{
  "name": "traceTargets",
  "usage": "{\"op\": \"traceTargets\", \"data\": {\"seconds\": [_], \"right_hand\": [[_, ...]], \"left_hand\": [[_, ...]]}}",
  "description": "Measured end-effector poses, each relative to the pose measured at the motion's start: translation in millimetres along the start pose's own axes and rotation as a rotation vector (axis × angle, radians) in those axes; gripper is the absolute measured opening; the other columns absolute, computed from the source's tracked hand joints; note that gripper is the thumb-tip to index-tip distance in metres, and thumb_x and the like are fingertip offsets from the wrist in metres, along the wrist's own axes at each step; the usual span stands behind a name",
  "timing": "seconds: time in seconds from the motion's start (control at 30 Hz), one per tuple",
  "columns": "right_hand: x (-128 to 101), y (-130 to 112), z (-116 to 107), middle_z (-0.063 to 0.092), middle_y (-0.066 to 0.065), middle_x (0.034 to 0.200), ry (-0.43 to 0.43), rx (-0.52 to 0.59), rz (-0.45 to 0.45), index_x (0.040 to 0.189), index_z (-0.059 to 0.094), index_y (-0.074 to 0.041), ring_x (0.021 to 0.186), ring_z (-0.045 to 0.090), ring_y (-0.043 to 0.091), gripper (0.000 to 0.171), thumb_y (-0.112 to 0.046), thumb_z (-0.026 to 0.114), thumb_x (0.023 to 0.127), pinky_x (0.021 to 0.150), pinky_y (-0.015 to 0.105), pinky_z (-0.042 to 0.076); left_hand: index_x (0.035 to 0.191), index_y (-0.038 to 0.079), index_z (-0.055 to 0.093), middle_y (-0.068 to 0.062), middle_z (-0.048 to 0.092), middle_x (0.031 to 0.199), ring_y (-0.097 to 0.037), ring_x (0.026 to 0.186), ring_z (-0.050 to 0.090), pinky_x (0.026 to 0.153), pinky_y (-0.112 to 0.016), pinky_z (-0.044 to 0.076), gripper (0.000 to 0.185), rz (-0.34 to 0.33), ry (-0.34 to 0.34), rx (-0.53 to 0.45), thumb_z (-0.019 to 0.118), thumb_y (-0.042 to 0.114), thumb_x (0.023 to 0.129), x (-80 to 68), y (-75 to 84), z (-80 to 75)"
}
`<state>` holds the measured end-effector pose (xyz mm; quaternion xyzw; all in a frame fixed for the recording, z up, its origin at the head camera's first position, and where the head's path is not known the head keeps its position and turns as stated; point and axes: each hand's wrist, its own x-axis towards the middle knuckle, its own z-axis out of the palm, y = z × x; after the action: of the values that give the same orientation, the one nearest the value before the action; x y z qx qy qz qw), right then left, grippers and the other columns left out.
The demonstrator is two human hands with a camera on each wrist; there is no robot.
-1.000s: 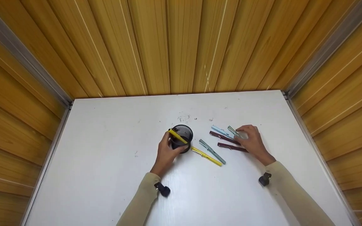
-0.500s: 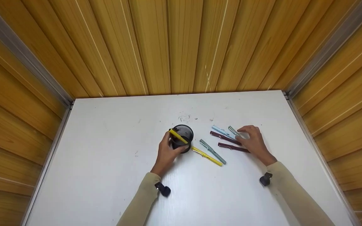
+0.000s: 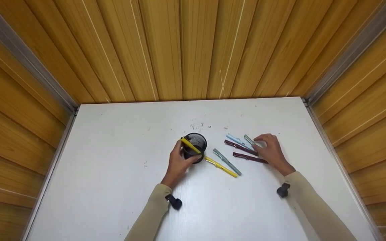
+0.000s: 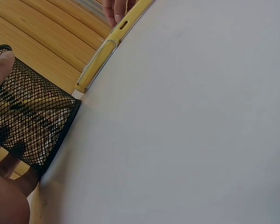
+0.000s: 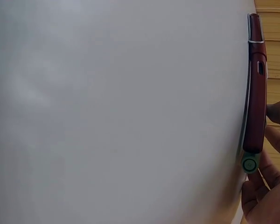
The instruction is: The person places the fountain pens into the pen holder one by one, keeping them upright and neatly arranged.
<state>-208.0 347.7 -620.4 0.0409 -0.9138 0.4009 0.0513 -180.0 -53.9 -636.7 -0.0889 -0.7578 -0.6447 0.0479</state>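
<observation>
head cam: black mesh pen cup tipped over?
No, the black mesh pen cup stands upright on the white table, gripped by the left hand, one yellow pen inside.

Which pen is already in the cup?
The yellow pen that leans slanted in the black mesh cup, which the left hand holds. The other yellow pen and the rest lie flat on the white table.

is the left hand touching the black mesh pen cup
Touching. In the left wrist view a fingertip of the left hand lies against the rim of the black mesh pen cup; the head view shows the fingers wrapped round its side.
</observation>
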Motion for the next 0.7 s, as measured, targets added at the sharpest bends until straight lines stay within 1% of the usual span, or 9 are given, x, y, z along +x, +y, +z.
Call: {"op": "traceTargets", "data": {"seconds": [0.2, 0.47, 0.7], "right_hand": [[0.3, 1.5, -1.0, 0.067, 0.024, 0.126, 0.014, -0.002, -0.033, 0.117, 0.077, 0.003, 0.125, 0.052, 0.041, 0.023, -0.006, 0.083, 0.097, 0.111, 0.055, 0.040], [3.0, 4.6, -3.4, 0.069, 0.023, 0.125, -0.009, -0.013, -0.021, 0.117, 0.077, 0.002, 0.127, 0.052, 0.041, 0.020, -0.003, 0.081, 0.098, 0.117, 0.057, 0.038], [3.5, 4.8, -3.7, 0.070, 0.023, 0.123, 0.002, -0.005, -0.040, 0.114, 0.077, 0.002, 0.124, 0.053, 0.041, 0.018, -0.002, 0.082, 0.097, 0.113, 0.056, 0.039]], "left_hand": [[0.155, 0.013, 0.054, -0.007, 0.062, 0.152, -0.029, 0.150, 0.053, 0.128, -0.052, 0.042, 0.083, 0.013, -0.015, 0.000, 0.098, 0.022, 0.085, -1.4, 0.8, -1.0], [0.156, 0.012, 0.053, -0.008, 0.061, 0.154, -0.029, 0.152, 0.051, 0.129, -0.054, 0.040, 0.084, 0.011, -0.018, 0.000, 0.097, 0.022, 0.086, -1.6, 1.6, -0.3], [0.156, 0.012, 0.053, -0.009, 0.061, 0.154, -0.031, 0.153, 0.050, 0.129, -0.056, 0.038, 0.084, -0.004, -0.008, -0.011, 0.098, 0.020, 0.085, -1.8, 2.1, 0.1]]}}
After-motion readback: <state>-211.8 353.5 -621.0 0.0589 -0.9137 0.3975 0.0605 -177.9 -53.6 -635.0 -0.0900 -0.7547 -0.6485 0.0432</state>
